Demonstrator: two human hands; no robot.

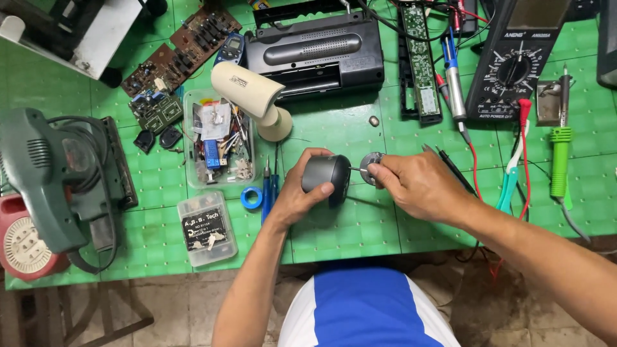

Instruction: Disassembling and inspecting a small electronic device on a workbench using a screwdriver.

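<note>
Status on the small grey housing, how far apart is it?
Done: round plate is off the grey housing, joined only by a thin shaft or wire. In hand: left hand grips the housing, right hand holds the plate. Left: housing's inside not visible; screwdrivers lie unused beside it.

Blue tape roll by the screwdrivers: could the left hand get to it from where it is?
Probably yes. The tape roll lies flat on the mat just beside the left hand, with only thin screwdrivers between. But that hand is gripping the dark housing.
</note>
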